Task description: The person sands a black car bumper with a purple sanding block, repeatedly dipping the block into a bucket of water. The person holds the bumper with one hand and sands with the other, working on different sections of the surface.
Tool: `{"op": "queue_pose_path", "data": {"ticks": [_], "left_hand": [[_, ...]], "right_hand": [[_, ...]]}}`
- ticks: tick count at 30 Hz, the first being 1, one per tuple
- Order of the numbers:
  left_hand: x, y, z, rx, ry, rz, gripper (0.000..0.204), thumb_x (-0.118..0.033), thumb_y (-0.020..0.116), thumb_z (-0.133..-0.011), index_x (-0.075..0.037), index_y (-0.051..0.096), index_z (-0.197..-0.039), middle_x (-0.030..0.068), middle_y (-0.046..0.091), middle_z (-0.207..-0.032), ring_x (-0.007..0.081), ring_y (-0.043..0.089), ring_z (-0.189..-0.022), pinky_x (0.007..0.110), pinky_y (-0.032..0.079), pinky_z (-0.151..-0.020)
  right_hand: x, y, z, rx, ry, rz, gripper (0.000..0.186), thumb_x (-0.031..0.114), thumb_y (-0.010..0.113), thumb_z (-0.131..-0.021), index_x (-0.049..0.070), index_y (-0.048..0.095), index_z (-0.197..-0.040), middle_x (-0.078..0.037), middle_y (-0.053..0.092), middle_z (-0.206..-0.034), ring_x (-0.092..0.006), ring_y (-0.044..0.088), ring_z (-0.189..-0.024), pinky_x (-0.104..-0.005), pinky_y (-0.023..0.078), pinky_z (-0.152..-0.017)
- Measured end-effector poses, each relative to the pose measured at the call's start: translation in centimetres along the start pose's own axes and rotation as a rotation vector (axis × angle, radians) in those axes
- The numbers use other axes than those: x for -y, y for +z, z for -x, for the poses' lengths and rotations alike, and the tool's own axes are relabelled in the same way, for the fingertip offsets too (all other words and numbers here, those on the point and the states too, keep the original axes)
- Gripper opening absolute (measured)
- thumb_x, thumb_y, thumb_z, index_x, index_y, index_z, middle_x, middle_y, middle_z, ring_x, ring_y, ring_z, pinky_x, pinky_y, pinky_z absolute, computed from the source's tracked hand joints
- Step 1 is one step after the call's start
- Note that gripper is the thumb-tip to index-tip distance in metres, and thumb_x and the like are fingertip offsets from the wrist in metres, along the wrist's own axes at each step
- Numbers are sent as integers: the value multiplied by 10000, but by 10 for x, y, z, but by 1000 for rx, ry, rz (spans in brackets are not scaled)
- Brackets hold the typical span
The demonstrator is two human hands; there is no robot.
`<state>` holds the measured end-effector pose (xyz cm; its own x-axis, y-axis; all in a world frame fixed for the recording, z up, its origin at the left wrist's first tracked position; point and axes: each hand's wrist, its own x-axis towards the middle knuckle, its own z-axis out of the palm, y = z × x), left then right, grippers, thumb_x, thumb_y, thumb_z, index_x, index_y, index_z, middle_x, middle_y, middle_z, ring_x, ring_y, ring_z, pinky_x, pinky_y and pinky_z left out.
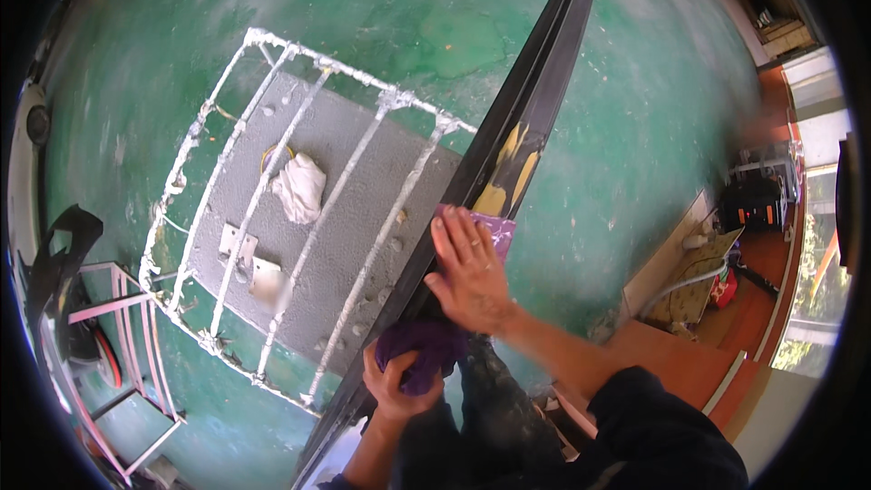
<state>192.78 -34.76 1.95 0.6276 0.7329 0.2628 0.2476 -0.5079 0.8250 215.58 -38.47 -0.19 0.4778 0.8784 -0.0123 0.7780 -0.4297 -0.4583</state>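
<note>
Above a glossy green floor [671,118], a ridged black panel [541,91] slants over crusted white bars [374,129]; left fingers [396,379] clutch crumpled purple cloth [431,345], right fingers [466,234] flatten a patterned sheet [499,230] against the panel.

Workshop: paint-crusted rack [334,204], stained green floor [644,100]

The right hand [474,274] partly hides the purple sheet [500,233].
</note>
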Motion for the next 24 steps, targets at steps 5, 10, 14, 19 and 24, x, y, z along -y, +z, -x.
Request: {"op": "queue_pose_path", "data": {"ticks": [5,10,14,19,24], "left_hand": [[-1,1,6,25,22,10,461,-166,884,-556,-144,740,-993,214,712,-1177,418,703,-1064,467,600,-890],[6,-1,6,4,-4,-36,485,-196,898,-533,-170,756,-996,197,718,-1186,389,718,-1062,445,621,-854],[6,-7,12,46,8,-25,517,-226,919,-535,-190,776,-1030,199,713,-1209,381,727,-1070,432,631,-820],[4,6,5,34,17,-36,540,-239,923,-531,-210,789,-1054,203,698,-1248,359,740,-1048,396,634,-776],[5,-4,8,29,1,-62,541,-243,922,-520,-221,788,-1043,194,702,-1244,349,744,-1030,391,631,-757]], "right_hand": [[-73,-38,-74,-275,176,-45,757,306,479,-1099,6,155,-1714,-263,166,-1774,-417,147,-1653,-501,131,-1348],[-17,9,-23,-280,106,-2,745,222,516,-1055,-6,222,-1701,-270,247,-1750,-424,215,-1635,-523,124,-1336],[-13,-11,1,-94,-106,31,778,274,574,-1039,5,255,-1696,-250,251,-1755,-421,227,-1634,-516,162,-1333],[-77,-12,-52,-336,193,34,687,208,500,-1083,41,262,-1706,-197,244,-1775,-393,230,-1636,-505,148,-1339],[1,-1,33,-108,-90,-66,655,131,574,-1023,45,392,-1647,-194,372,-1709,-388,292,-1614,-524,194,-1327]]}}
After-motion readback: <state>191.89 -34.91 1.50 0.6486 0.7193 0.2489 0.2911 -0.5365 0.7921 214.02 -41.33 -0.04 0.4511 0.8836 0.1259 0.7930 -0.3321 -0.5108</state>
